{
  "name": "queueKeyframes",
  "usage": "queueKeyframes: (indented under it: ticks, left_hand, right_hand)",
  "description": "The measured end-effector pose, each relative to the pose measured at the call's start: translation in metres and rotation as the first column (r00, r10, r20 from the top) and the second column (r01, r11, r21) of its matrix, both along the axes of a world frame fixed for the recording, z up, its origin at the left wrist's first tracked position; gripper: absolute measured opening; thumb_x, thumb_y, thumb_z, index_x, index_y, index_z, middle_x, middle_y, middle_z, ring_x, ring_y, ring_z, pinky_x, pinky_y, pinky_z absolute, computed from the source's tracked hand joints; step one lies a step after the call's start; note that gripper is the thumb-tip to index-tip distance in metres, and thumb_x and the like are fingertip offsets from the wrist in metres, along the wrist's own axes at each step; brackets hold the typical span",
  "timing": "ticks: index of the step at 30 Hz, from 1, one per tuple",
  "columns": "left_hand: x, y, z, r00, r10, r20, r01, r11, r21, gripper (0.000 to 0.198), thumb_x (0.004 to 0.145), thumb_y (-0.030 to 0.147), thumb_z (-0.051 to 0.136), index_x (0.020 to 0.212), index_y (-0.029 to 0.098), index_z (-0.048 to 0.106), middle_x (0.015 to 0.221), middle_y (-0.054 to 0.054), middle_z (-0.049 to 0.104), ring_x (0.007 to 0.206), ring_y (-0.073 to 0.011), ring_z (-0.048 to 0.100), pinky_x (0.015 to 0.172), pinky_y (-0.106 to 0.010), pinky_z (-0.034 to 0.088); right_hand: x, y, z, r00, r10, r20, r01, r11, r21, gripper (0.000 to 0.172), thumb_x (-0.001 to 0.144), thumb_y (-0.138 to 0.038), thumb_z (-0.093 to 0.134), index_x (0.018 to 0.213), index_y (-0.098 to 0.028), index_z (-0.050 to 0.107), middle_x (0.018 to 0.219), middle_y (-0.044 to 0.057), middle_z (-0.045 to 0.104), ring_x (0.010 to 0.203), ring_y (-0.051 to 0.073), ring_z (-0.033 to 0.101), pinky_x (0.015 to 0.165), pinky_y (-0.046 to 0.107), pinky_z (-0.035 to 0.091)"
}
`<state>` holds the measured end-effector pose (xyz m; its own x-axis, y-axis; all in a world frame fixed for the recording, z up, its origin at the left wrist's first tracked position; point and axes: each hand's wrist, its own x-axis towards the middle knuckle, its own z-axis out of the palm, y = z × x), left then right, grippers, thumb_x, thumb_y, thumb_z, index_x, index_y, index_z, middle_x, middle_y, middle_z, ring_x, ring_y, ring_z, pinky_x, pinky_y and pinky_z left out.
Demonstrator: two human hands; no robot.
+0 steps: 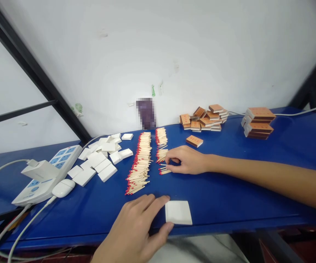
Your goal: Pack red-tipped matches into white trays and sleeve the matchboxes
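Note:
At the table's front edge lies a white matchbox tray (pixel 178 212). The thumb and index finger of my left hand (pixel 140 223) grip its left end from both sides. My right hand (pixel 186 160) pinches thumb and index fingertips together at the near end of the shorter row of red-tipped matches (pixel 161 138); a match or two show at the fingertips, the exact number hidden. A few loose matches (pixel 164 171) lie just under the thumb. Left of that row runs a longer, thicker row of matches (pixel 140 164), heads pointing left.
Several white trays (pixel 103 155) lie scattered at left, beside a power strip (pixel 48 179) with a charger, white earbud case (pixel 63 188) and cables. Orange-brown matchboxes (pixel 207 118) are heaped by the wall. One matchbox (pixel 194 141) lies apart; others form a stack (pixel 258 122) at right.

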<state>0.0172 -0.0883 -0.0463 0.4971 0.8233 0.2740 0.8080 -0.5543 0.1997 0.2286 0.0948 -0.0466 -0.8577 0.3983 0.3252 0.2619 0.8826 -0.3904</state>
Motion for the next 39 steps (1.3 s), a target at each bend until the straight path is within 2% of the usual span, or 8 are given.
queueKeyframes:
  ticks: [9, 19, 21, 24, 28, 32, 39]
  left_hand:
    - [-0.0013, -0.0001, -0.0004, 1.0, -0.01, -0.001, 0.01, 1.0, 0.026, 0.042, 0.093, 0.034, 0.062, 0.133, 0.026, 0.053, 0.11, -0.006, 0.072, 0.098, -0.0255, 0.072, 0.079, -0.04, 0.062]
    - [-0.0012, -0.0001, -0.0014, 1.0, -0.004, 0.003, 0.003, 0.999, 0.052, 0.039, 0.095, 0.037, 0.059, 0.132, 0.025, 0.057, 0.108, -0.006, 0.072, 0.096, -0.0241, 0.072, 0.079, -0.036, 0.062]
    - [-0.0013, -0.0006, -0.0016, 1.0, -0.004, 0.004, 0.004, 0.998, 0.062, 0.039, 0.095, 0.038, 0.058, 0.131, 0.025, 0.057, 0.109, -0.006, 0.072, 0.097, -0.0239, 0.072, 0.079, -0.035, 0.062]
    - [-0.0011, -0.0015, -0.001, 1.0, -0.007, 0.007, 0.007, 0.998, 0.059, 0.038, 0.095, 0.038, 0.058, 0.131, 0.026, 0.057, 0.109, -0.006, 0.072, 0.097, -0.0243, 0.072, 0.079, -0.037, 0.062]
    - [-0.0004, -0.0015, -0.0001, 1.0, 0.0, 0.007, 0.0, 0.999, 0.048, 0.039, 0.094, 0.037, 0.059, 0.131, 0.026, 0.056, 0.111, -0.006, 0.072, 0.099, -0.025, 0.072, 0.08, -0.038, 0.062]
    - [-0.001, -0.0003, -0.0014, 1.0, -0.001, -0.001, 0.001, 0.999, 0.049, 0.04, 0.094, 0.037, 0.059, 0.132, 0.025, 0.056, 0.109, -0.007, 0.072, 0.098, -0.0251, 0.072, 0.08, -0.039, 0.062]
    - [-0.0013, 0.0002, -0.0013, 1.0, -0.004, 0.005, 0.003, 0.998, 0.061, 0.039, 0.095, 0.038, 0.058, 0.132, 0.026, 0.055, 0.11, -0.006, 0.072, 0.098, -0.0246, 0.072, 0.079, -0.037, 0.062]
  right_hand:
    - [-0.0004, -0.0013, 0.0005, 0.999, 0.037, -0.001, -0.037, 0.999, 0.033, 0.017, 0.096, -0.026, 0.051, 0.093, -0.017, 0.066, 0.076, 0.001, 0.061, 0.064, 0.013, 0.051, 0.064, 0.024, 0.035]
    - [0.0009, -0.0015, -0.0008, 0.989, 0.146, -0.002, -0.146, 0.987, 0.07, 0.02, 0.095, -0.022, 0.051, 0.089, -0.018, 0.069, 0.076, 0.001, 0.065, 0.068, 0.014, 0.055, 0.066, 0.025, 0.038]
    - [0.0014, -0.0022, -0.0024, 0.997, 0.072, -0.024, -0.069, 0.992, 0.103, 0.02, 0.093, -0.021, 0.051, 0.089, -0.018, 0.07, 0.075, 0.001, 0.066, 0.067, 0.014, 0.056, 0.066, 0.025, 0.038]
    - [0.0015, -0.0029, -0.0047, 0.992, -0.108, -0.067, 0.116, 0.984, 0.133, 0.021, 0.088, -0.017, 0.052, 0.094, -0.016, 0.072, 0.081, 0.004, 0.07, 0.07, 0.015, 0.059, 0.067, 0.027, 0.039]
    - [0.0005, -0.0035, -0.0051, 0.981, -0.184, -0.063, 0.19, 0.974, 0.124, 0.024, 0.086, -0.016, 0.053, 0.099, -0.015, 0.074, 0.089, 0.007, 0.073, 0.076, 0.018, 0.064, 0.07, 0.028, 0.041]
    - [-0.0003, -0.0043, -0.0026, 0.986, -0.161, -0.045, 0.165, 0.98, 0.111, 0.026, 0.085, -0.014, 0.053, 0.096, -0.018, 0.076, 0.09, 0.005, 0.075, 0.077, 0.018, 0.066, 0.071, 0.027, 0.044]
    - [-0.0008, -0.0042, -0.0003, 0.999, -0.007, -0.051, 0.01, 0.997, 0.076, 0.034, 0.088, -0.012, 0.05, 0.11, -0.018, 0.075, 0.095, 0.005, 0.076, 0.075, 0.016, 0.067, 0.069, 0.026, 0.046]
